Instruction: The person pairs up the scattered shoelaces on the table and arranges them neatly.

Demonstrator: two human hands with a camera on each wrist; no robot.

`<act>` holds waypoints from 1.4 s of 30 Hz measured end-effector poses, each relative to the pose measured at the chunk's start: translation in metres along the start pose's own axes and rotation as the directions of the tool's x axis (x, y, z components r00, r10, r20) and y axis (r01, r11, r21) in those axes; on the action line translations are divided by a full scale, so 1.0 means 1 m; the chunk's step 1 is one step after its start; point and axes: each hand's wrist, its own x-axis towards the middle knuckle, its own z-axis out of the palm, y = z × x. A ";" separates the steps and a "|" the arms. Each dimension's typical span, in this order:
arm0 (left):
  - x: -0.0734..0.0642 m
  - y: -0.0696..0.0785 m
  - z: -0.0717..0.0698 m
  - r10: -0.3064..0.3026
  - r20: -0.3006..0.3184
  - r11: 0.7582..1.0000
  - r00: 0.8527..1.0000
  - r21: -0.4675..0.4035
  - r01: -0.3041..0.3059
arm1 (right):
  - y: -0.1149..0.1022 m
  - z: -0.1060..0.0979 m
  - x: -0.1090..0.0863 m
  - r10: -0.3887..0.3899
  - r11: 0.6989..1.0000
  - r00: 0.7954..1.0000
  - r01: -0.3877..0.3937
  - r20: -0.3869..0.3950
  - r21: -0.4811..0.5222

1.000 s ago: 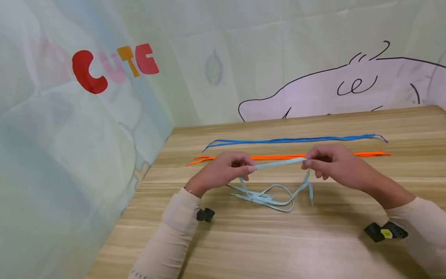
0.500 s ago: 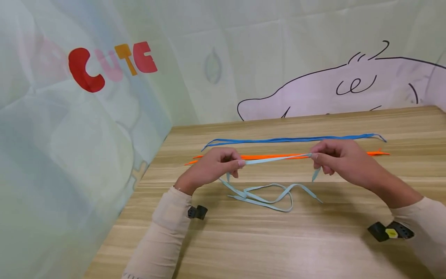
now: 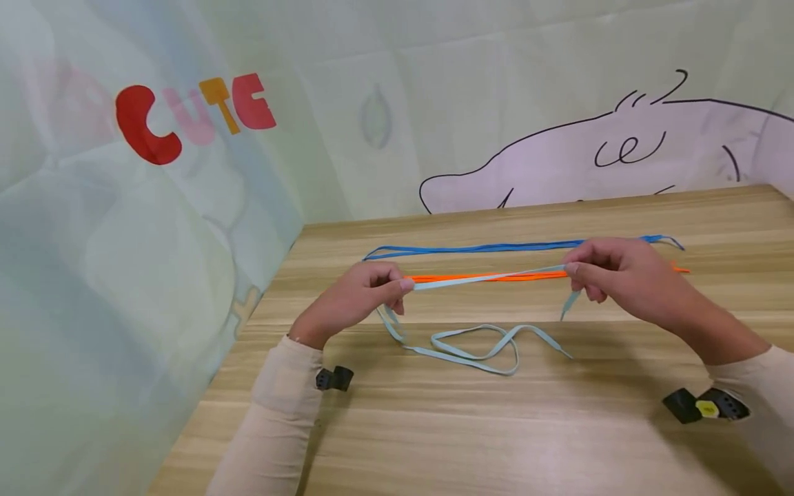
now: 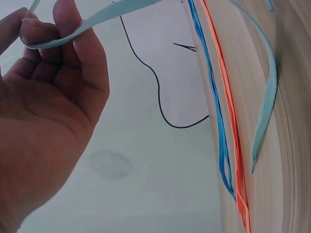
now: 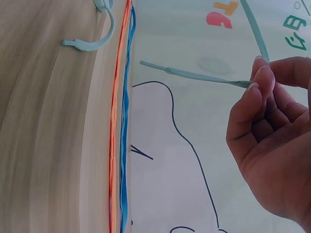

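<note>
A pale blue shoelace is stretched between both hands above the table. My left hand pinches it between thumb and fingers; in the left wrist view the lace runs across the curled fingers. My right hand pinches it near one end, and a short tipped tail sticks out from the fingertips in the right wrist view. The rest of the lace lies in a loose loop on the table, its other tip towards the right. Beyond the hands, an orange shoelace lies straight, partly hidden by the right hand.
A blue shoelace lies folded lengthwise behind the orange one. The wooden table meets a printed cloth backdrop at the back and left. Black wrist devices sit at both sleeves.
My hands have moved apart, the left one leftwards and the right one rightwards and slightly away. The held stretch of pale blue lace is longer, and the heap on the table has loosened.
</note>
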 end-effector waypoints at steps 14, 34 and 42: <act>-0.011 -0.006 -0.014 -0.020 -0.052 0.999 0.998 -0.047 0.018 | 0.003 -0.007 -0.001 0.015 0.999 0.999 -0.017 -0.040 -0.038; -0.019 -0.022 -0.036 -0.104 -0.102 0.994 0.989 -0.039 0.101 | 0.019 -0.021 -0.002 0.040 0.995 0.997 -0.046 -0.068 -0.086; -0.016 -0.022 -0.040 -0.070 -0.106 0.998 0.992 -0.009 0.069 | 0.033 -0.031 -0.008 0.048 0.988 0.996 -0.058 -0.074 -0.141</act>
